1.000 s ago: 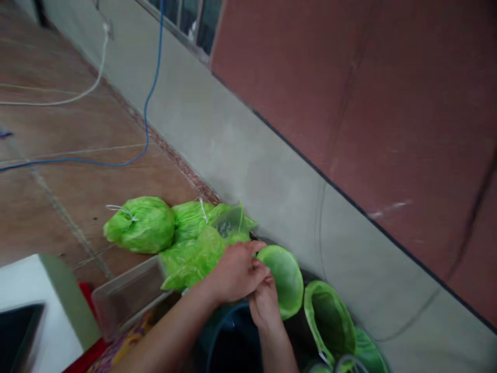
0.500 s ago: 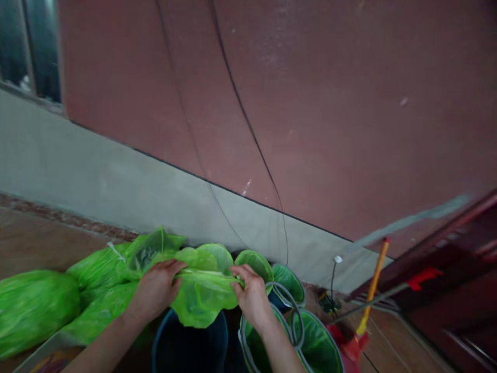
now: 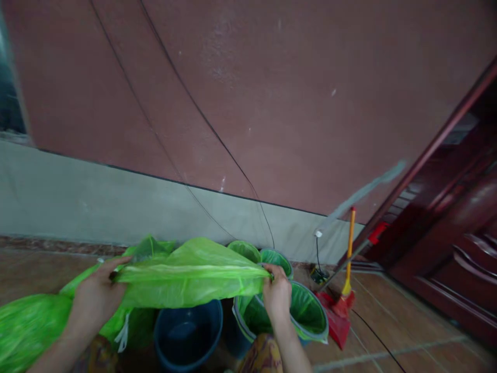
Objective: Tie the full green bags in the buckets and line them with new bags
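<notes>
My left hand [image 3: 95, 295] and my right hand [image 3: 277, 292] each pinch one end of a bright green plastic bag [image 3: 190, 277] and hold it stretched wide between them. The bag hangs over a dark blue bucket [image 3: 188, 334] that has no liner. Just right of it stands a bucket lined with green plastic [image 3: 308, 313], partly behind my right wrist. Two more green-lined buckets [image 3: 264, 254] stand behind, against the wall.
Filled, tied green bags [image 3: 27, 326] lie on the tiled floor at the left. A red dustpan and yellow-handled broom [image 3: 345, 290] lean near the wall at right. A dark wooden door [image 3: 446, 248] is at far right. Thin cables run down the red wall.
My hands have moved apart and pulled the green bag out wide. The view has swung right, so the door and broom show more fully.
</notes>
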Action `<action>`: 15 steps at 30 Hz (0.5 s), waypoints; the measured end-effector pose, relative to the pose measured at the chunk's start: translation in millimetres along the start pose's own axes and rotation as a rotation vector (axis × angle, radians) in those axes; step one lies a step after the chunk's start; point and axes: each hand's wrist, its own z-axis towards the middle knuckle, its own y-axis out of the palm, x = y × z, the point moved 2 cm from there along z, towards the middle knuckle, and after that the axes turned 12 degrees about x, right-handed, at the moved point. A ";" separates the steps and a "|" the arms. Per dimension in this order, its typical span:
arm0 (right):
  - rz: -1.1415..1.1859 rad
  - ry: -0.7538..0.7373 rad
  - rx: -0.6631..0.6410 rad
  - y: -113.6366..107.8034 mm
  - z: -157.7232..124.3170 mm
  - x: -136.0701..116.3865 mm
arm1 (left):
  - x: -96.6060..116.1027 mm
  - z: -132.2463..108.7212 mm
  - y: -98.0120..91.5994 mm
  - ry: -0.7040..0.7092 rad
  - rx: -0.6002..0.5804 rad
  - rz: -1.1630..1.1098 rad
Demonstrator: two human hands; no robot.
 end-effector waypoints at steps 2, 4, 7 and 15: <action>-0.039 0.052 -0.043 -2.2 -14.6 3.4 | 4.0 -9.4 -2.6 -0.143 -0.086 -0.037; -0.108 0.072 -0.177 -1.2 -32.5 -0.1 | 13.1 -20.3 -1.6 -0.215 -0.160 -0.117; -0.178 0.048 -0.357 -1.1 -55.7 -18.5 | 29.6 -34.2 4.5 -0.209 -0.241 -0.259; 0.732 -0.002 -0.671 8.2 -80.6 -105.9 | 78.0 -55.0 2.7 0.084 -0.248 -0.398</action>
